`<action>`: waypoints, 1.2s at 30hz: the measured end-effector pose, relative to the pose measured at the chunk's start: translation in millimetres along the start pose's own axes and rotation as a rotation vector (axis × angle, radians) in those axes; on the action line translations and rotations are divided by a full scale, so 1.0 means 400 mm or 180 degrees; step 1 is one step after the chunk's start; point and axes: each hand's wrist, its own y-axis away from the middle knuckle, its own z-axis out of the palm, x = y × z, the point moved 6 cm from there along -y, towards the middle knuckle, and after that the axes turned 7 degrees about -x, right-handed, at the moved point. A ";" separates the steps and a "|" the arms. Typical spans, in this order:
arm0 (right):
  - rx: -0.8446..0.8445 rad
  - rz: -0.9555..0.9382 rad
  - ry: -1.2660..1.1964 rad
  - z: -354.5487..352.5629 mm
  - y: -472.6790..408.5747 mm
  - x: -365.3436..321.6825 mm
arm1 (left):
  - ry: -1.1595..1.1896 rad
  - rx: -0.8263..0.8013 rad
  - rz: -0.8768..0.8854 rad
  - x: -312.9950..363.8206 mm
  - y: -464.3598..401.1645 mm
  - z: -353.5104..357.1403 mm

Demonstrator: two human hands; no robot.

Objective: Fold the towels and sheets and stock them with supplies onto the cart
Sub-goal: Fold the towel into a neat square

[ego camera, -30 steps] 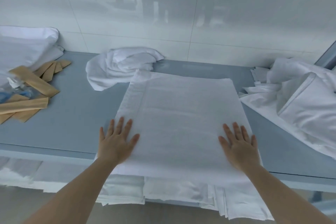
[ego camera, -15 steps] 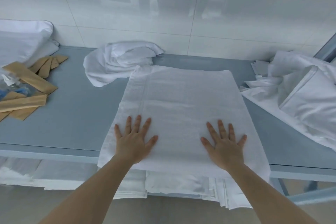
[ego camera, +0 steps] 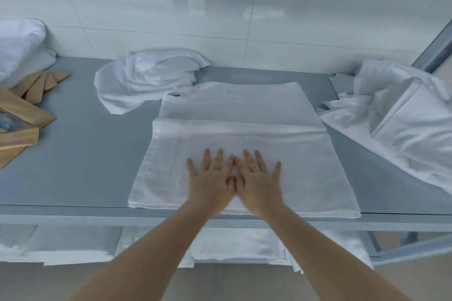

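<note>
Far left on the surface (ego camera: 80, 154), the tan paper packets (ego camera: 23, 115) and a white pillow-like bundle (ego camera: 20, 49) lie loose, so your supplies look unsorted. Next comes a crumpled white towel (ego camera: 146, 80) near the wall, not yet folded. In the middle lies the towel you are folding (ego camera: 234, 134), its near part doubled over the far part and squared to the front edge. Your left hand (ego camera: 210, 181) and right hand (ego camera: 256, 181) press flat on it, fingers straight and spread, index fingers touching, gripping nothing. To the right, a rumpled heap of sheets (ego camera: 396, 124) awaits folding. On the shelf below, folded white linen (ego camera: 232, 244) is stacked. I judge you around midway: one towel nearly done, a towel, the sheets and supplies left.
</note>
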 end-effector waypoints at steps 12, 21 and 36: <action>-0.0327 0.1312 0.0064 0.002 0.119 0.389 | -0.0135 -0.0022 -0.0863 -0.182 0.089 0.024; -0.0324 0.1268 0.0053 0.010 0.257 0.348 | -0.0111 -0.0203 -0.0867 -0.161 0.228 0.026; 0.0112 0.0076 -0.0162 -0.045 -0.139 0.118 | 0.0093 0.0237 0.0362 0.123 -0.147 -0.042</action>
